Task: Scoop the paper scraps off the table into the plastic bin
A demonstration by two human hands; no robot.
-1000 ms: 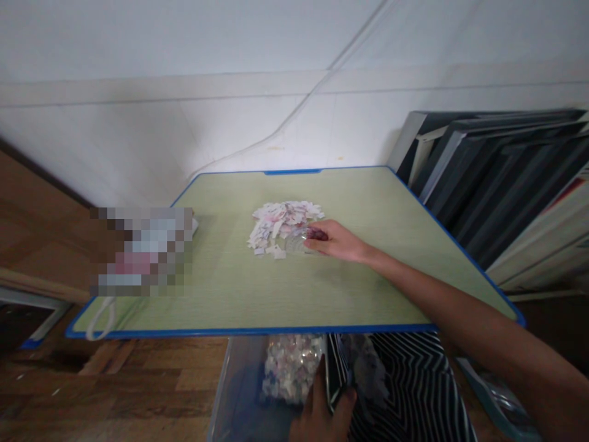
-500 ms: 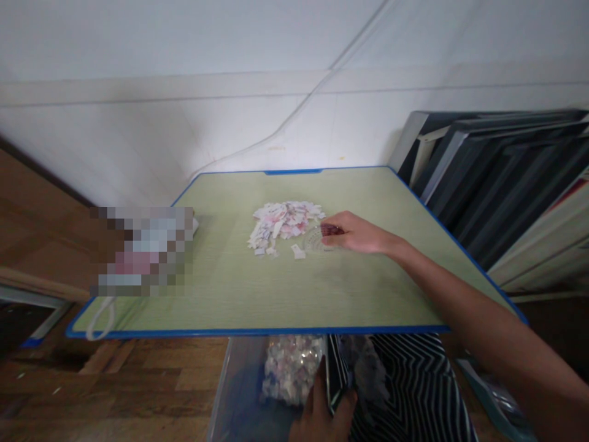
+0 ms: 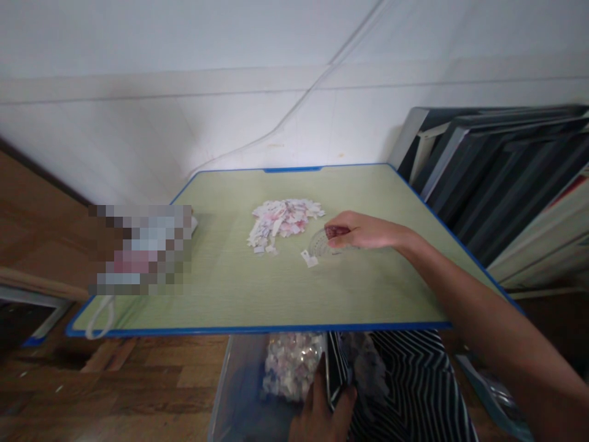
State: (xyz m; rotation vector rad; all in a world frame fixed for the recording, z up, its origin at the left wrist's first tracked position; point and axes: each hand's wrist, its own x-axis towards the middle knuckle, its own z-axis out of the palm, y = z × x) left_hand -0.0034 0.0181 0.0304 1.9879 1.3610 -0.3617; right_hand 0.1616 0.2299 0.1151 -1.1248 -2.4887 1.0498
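My right hand (image 3: pixel 359 230) is closed on a clear protractor (image 3: pixel 318 244), low over the pale green tabletop (image 3: pixel 207 276). A few white paper scraps (image 3: pixel 310 259) lie by the protractor's left edge. Just left of it is a heap of small white and pink paper pieces (image 3: pixel 285 218). Below the front edge, the fingers of my left hand (image 3: pixel 319 411) are wrapped round what looks like the upper edge of a clear plastic bin (image 3: pixel 225 387). A mass of similar shredded paper (image 3: pixel 292 368) sits inside the bin, seemingly in clear plastic.
At the table's left side stands a blurred-out object (image 3: pixel 142 252) with a white loop (image 3: pixel 100 319). Dark flat panels (image 3: pixel 497 166) lean by the wall on the right. A brown board (image 3: pixel 41 227) is at the left. Black-and-white striped cloth (image 3: pixel 414 393) shows under the table.
My right hand and the protractor have shifted slightly right. A few scraps have moved right and nearer to me, away from the heap. My left hand keeps its hold.
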